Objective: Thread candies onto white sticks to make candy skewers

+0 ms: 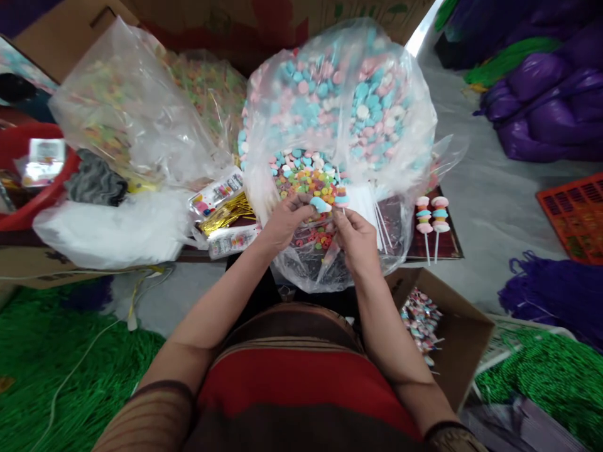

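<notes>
My left hand (285,221) pinches a light blue and white marshmallow-like candy (321,205) between thumb and fingertips. My right hand (357,237) is closed on a candy skewer (342,198), a white stick with pink, blue and orange pieces at its top. The two hands are close together, the loose candy just left of the skewer. Beneath them an open clear plastic bag (301,276) contains colourful ring-shaped gummies (308,183) and pink, blue and white candies (325,94). White sticks (382,227) lie by my right hand.
Two candy skewers (432,215) rest at the table's right edge. Below stands a cardboard box (459,333) with wrapped sweets. To the left are gold twist ties (228,212), white plastic bags (113,229), a gummy bag (141,107) and a red basin (70,164).
</notes>
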`<action>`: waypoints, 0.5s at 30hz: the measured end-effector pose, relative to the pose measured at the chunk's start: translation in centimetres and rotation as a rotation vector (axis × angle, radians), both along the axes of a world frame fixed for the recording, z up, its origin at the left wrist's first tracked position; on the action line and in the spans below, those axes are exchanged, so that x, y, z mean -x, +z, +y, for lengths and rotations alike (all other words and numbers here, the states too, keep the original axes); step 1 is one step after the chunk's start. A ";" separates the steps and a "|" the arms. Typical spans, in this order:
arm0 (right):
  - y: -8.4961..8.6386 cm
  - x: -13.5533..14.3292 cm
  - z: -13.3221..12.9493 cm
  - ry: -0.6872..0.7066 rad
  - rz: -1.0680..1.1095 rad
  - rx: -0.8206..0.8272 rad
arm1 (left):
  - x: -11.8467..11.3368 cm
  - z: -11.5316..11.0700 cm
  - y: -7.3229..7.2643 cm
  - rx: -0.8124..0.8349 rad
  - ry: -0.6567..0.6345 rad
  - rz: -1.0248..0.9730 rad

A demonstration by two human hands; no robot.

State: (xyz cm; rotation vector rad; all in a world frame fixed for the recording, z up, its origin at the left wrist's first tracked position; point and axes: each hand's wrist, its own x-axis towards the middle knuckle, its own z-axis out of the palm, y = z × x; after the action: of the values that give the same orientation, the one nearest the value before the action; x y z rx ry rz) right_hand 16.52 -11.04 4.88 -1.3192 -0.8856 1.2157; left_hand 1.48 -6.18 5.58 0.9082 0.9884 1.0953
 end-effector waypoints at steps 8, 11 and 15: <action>-0.2 0.5 -0.8 -0.020 0.085 0.001 | 0.0 -2.5 -0.4 0.111 -0.075 -0.158; -0.1 0.2 -1.0 -0.030 0.048 -0.028 | 0.5 -2.8 -0.4 0.136 -0.090 -0.188; 0.0 -0.2 -1.6 0.026 -0.093 -0.112 | 0.9 -2.9 0.0 0.145 -0.159 -0.193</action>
State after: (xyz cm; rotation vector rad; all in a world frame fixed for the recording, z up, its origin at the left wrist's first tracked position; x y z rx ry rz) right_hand 16.73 -12.60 4.86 -1.2855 -1.0252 1.1158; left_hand 0.59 -9.05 5.56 0.7354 0.8104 0.9451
